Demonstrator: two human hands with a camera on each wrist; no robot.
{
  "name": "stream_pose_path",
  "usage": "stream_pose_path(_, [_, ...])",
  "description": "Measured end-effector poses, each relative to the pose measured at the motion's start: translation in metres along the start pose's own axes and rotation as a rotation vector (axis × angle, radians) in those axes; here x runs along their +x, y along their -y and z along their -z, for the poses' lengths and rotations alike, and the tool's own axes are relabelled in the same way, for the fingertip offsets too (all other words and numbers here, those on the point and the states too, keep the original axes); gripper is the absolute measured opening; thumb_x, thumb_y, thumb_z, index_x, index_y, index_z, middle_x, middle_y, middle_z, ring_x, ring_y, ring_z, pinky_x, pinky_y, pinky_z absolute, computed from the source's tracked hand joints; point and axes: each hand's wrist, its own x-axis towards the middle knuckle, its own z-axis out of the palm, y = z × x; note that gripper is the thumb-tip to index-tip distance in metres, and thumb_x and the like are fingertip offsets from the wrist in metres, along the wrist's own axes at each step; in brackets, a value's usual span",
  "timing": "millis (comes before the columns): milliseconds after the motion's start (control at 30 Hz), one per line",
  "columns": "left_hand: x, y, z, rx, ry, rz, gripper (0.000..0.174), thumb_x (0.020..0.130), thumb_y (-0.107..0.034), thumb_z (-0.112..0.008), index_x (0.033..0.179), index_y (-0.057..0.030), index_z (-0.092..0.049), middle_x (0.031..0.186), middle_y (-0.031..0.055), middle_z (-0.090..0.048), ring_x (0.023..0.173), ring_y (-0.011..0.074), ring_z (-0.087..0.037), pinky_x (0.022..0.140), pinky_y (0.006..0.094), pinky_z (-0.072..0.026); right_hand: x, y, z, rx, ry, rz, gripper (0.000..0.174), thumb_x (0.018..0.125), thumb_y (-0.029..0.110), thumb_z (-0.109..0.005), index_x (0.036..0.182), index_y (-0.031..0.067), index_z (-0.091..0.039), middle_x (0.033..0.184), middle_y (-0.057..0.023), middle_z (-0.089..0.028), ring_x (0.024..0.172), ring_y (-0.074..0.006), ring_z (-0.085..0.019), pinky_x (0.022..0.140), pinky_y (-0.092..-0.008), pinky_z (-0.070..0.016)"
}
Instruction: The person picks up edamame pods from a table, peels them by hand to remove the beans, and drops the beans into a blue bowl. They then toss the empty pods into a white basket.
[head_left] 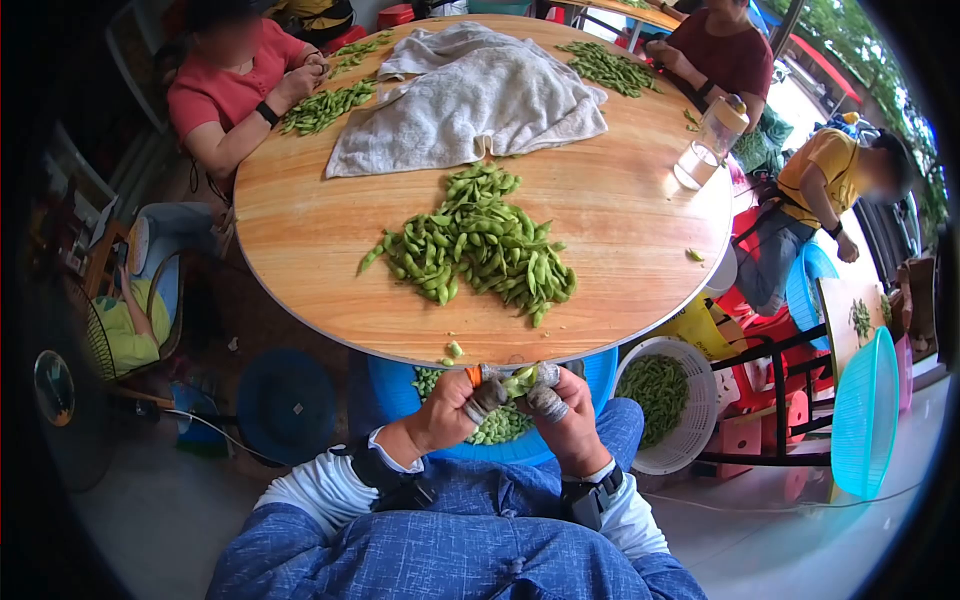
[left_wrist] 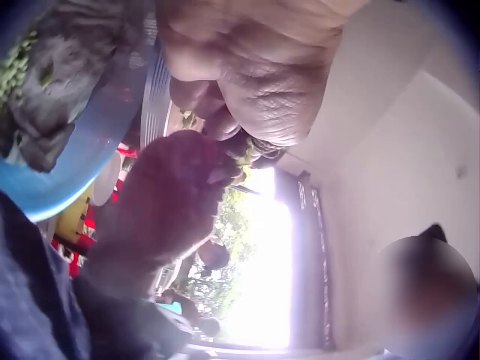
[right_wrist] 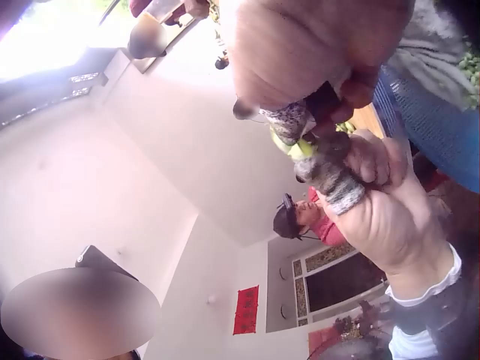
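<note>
Both hands meet at the near edge of the round table, over a blue tub (head_left: 600, 385). A green soybean pod (head_left: 520, 381) is pinched between them; it also shows as a green bit, the pod (right_wrist: 302, 148), in the right wrist view. My left hand (head_left: 437, 415) grips its left end with covered thumb and fingers, an orange band on one finger. My right hand (head_left: 572, 425) pinches the other end, its thumb and finger wrapped in grey covers. Shelled beans (head_left: 500, 428) lie in the tub below. A heap of pods (head_left: 480, 245) lies on the table in front of the hands.
The wooden table (head_left: 300, 260) also bears a grey towel (head_left: 480, 105), a clear bottle (head_left: 705, 150) and other pod piles. A white basket of pods (head_left: 655, 400) stands right of the tub. Several people sit around. Turquoise basin (head_left: 865, 415) at far right.
</note>
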Motion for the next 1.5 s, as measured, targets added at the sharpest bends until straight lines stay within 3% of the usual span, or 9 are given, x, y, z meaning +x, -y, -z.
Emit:
stream_pose_path(200, [-0.003, 0.005, 0.004, -0.505, 0.037, 0.339, 0.023, 0.085, -0.02, -0.049, 0.099, -0.0021, -0.054, 0.072, -0.0015, -0.051, 0.063, 0.0021, -0.045, 0.057, 0.0168, -0.0377, 0.0, 0.006, -0.002, -0.042, -0.078, -0.054, 0.019, 0.079, 0.012, -0.055, 0.093, -0.0006, -0.055, 0.081, -0.0014, -0.057, 0.068, -0.0075, -0.049, 0.061, -0.0189, -0.0381])
stream_pose_path(433, [0.011, -0.009, 0.005, 0.34, -0.102, 0.114, 0.022, 0.073, -0.011, -0.062, 0.091, 0.0001, -0.055, 0.071, 0.0024, -0.056, 0.064, 0.0058, -0.052, 0.059, 0.0201, -0.0426, 0.001, 0.019, -0.016, -0.329, -0.141, -0.058, 0.015, 0.079, 0.003, -0.054, 0.091, -0.0038, -0.055, 0.084, -0.0026, -0.058, 0.077, -0.0083, -0.052, 0.071, -0.0219, -0.0421])
stream_pose_path(533, [0.012, -0.005, 0.008, 0.083, 0.036, 0.332, 0.021, 0.073, -0.009, -0.061, 0.091, 0.0008, -0.056, 0.072, 0.0067, -0.058, 0.066, 0.0077, -0.054, 0.062, 0.0206, -0.0439, 0.001, 0.019, -0.013, -0.427, -0.129, -0.028, 0.015, 0.077, 0.0, -0.054, 0.091, -0.005, -0.055, 0.083, -0.0029, -0.058, 0.077, -0.0085, -0.052, 0.071, -0.022, -0.0422])
stream_pose_path(667, [0.016, -0.01, 0.005, 0.086, -0.011, 0.205, 0.01, 0.078, -0.004, -0.054, 0.086, 0.0008, -0.057, 0.076, 0.0014, -0.058, 0.07, 0.0067, -0.051, 0.061, 0.0218, -0.0432, 0.001, 0.025, -0.021, -0.608, -0.136, 0.056, 0.013, 0.074, -0.003, -0.054, 0.086, -0.005, -0.055, 0.077, -0.0039, -0.058, 0.072, -0.0073, -0.051, 0.063, -0.0216, -0.042])
stream_pose_path(767, [0.018, 0.004, 0.003, -0.095, -0.059, 0.188, 0.009, 0.08, -0.008, -0.051, 0.084, -0.0015, -0.057, 0.069, 0.0004, -0.056, 0.06, 0.0052, -0.049, 0.053, 0.0197, -0.041, 0.003, 0.03, -0.024, -0.854, -0.14, 0.12, 0.011, 0.07, -0.001, -0.057, 0.08, -0.0033, -0.055, 0.069, -0.0081, -0.056, 0.064, -0.0113, -0.052, 0.057, -0.0249, -0.0416])
stream_pose_path(867, [0.022, -0.014, 0.009, -0.235, 0.012, 0.529, 0.011, 0.082, -0.013, -0.049, 0.08, -0.0048, -0.055, 0.06, -0.001, -0.052, 0.049, 0.0038, -0.044, 0.043, 0.0176, -0.0348, 0.005, 0.028, -0.025, -1.037, -0.143, 0.238, 0.013, 0.064, -0.001, -0.059, 0.075, -0.0019, -0.053, 0.065, -0.0135, -0.053, 0.058, -0.0208, -0.053, 0.054, -0.0287, -0.0409])
stream_pose_path(967, [0.024, -0.01, 0.004, -0.301, -0.034, 0.56, 0.012, 0.083, -0.015, -0.047, 0.078, -0.0069, -0.054, 0.056, -0.0024, -0.048, 0.043, 0.0031, -0.039, 0.038, 0.0171, -0.0289, 0.006, 0.03, -0.029, -1.095, -0.151, 0.27, 0.016, 0.059, -0.003, -0.058, 0.074, -0.0009, -0.053, 0.064, -0.0156, -0.051, 0.058, -0.0304, -0.052, 0.053, -0.0318, -0.0409])
stream_pose_path(1167, [0.029, -0.016, -0.004, -0.305, -0.112, 0.5, 0.009, 0.081, -0.01, -0.045, 0.078, -0.0067, -0.053, 0.056, -0.0024, -0.046, 0.043, 0.0035, -0.038, 0.037, 0.0179, -0.0284, 0.008, 0.026, -0.028, -1.299, -0.151, 0.411, 0.017, 0.053, -0.003, -0.057, 0.068, 0.0005, -0.049, 0.06, -0.0136, -0.047, 0.057, -0.0331, -0.049, 0.049, -0.0367, -0.0389])
stream_pose_path(1500, [0.029, -0.018, 0.002, -0.313, -0.033, 0.615, 0.01, 0.081, -0.006, -0.044, 0.085, -0.0077, -0.052, 0.057, -0.0036, -0.046, 0.043, 0.0023, -0.037, 0.038, 0.0163, -0.0278, 0.009, 0.023, -0.032, -1.171, -0.17, 0.407, 0.016, 0.057, -0.002, -0.059, 0.07, 0.0003, -0.05, 0.061, -0.0139, -0.048, 0.056, -0.0316, -0.05, 0.049, -0.0342, -0.0397])
